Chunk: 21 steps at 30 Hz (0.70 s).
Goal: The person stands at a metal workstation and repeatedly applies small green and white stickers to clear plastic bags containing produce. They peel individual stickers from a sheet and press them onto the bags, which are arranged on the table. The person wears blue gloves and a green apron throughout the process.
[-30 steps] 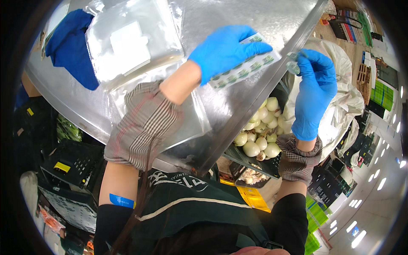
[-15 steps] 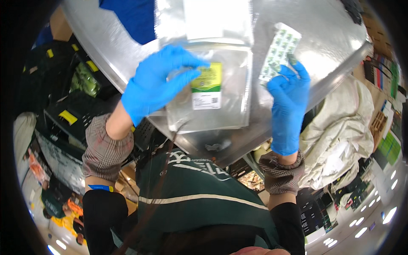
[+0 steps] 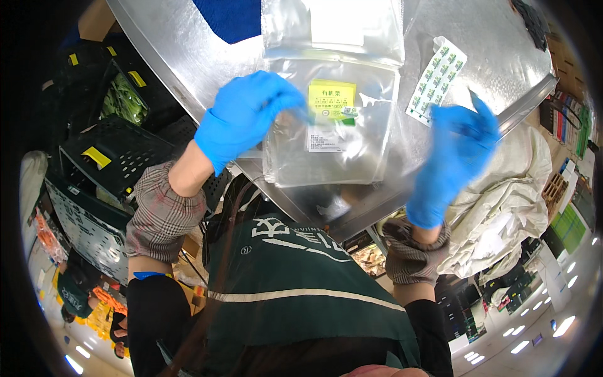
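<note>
A clear plastic bag [image 3: 301,169] lies flat on a steel table, carrying a yellow, green and white label [image 3: 330,97]. A small green-and-white sticker [image 3: 350,112] sits at the label's right edge. Over the bag's left side hangs my left hand [image 3: 248,116], blue-gloved, its bent fingertips blurred beside the label; whether they grip anything is unclear. My right hand [image 3: 455,151], also gloved and smeared by motion, is beside a sheet of green-and-white stickers [image 3: 438,80], off its lower right edge. Its fingers look apart; a tiny dark bit at one fingertip is too small to make out.
More clear bags [image 3: 286,28] with a white label lie beyond the first. A blue cloth [image 3: 229,19] rests at the far left of the table [image 3: 169,69]. Dark crates [image 3: 113,151] stand left, one with leafy greens [image 3: 124,100]; whitish sacking [image 3: 502,201] is heaped right.
My right hand has moved right, away from the sticker sheet. The small sticker now shows on the label's right edge, where none was visible before. The view has shifted slightly.
</note>
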### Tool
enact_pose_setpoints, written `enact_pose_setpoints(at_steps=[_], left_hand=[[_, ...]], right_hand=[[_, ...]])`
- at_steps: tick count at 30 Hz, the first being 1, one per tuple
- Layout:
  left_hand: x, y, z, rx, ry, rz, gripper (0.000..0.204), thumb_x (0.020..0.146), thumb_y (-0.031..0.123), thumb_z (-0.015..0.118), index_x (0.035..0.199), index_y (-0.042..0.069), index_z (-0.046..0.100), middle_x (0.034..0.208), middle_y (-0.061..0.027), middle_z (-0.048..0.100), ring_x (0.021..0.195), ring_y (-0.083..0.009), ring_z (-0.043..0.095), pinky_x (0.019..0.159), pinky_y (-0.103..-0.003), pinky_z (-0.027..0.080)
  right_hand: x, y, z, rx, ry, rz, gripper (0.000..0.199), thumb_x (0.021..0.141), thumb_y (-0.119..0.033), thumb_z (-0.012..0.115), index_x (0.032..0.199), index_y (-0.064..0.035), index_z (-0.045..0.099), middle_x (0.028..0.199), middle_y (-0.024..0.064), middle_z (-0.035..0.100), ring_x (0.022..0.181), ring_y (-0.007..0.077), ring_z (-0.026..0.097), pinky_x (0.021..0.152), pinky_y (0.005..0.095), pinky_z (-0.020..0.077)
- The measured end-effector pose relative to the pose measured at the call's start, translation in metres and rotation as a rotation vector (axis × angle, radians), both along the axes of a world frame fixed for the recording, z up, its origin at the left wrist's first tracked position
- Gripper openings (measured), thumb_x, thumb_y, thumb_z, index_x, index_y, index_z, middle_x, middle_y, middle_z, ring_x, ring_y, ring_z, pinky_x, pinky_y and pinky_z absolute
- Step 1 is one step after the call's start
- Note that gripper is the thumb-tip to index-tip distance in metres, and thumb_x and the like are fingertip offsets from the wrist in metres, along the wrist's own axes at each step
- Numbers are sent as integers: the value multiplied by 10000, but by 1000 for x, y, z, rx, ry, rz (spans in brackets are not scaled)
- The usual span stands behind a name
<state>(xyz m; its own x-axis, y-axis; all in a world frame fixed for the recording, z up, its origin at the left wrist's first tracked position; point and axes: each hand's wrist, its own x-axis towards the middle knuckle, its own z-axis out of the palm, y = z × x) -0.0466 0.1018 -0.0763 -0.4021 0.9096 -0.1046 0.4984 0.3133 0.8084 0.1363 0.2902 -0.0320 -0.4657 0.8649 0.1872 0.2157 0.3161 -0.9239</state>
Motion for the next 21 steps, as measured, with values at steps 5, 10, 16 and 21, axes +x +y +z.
enact_pose_setpoints(at_steps=[5,10,16,21], left_hand=[[0,-23,11,64,-275,384,164,871,162,629,1008,75,658,879,-66,632,822,-169,611,741,-288,492],[15,-5,3,1,212,-177,233,724,156,721,947,120,664,947,-51,594,901,-269,555,840,-377,458],[1,-9,9,49,-93,94,154,839,136,608,980,104,660,942,-69,598,874,-254,587,823,-345,469],[5,-22,17,139,-178,261,168,823,103,637,988,82,663,952,-75,604,897,-235,598,803,-298,474]], right_hand=[[-2,-24,-12,-337,-19,155,385,758,68,681,1099,-16,523,870,41,611,819,120,580,760,251,481],[-1,-36,-55,259,-466,306,352,768,-43,724,1083,-76,569,871,-7,568,833,107,536,774,268,449],[1,7,5,-386,-94,-18,169,786,-27,705,938,-40,633,802,1,577,795,99,532,751,266,445],[-2,-10,-20,-162,-359,445,42,792,-62,697,803,-46,660,758,58,591,745,164,547,696,295,437]])
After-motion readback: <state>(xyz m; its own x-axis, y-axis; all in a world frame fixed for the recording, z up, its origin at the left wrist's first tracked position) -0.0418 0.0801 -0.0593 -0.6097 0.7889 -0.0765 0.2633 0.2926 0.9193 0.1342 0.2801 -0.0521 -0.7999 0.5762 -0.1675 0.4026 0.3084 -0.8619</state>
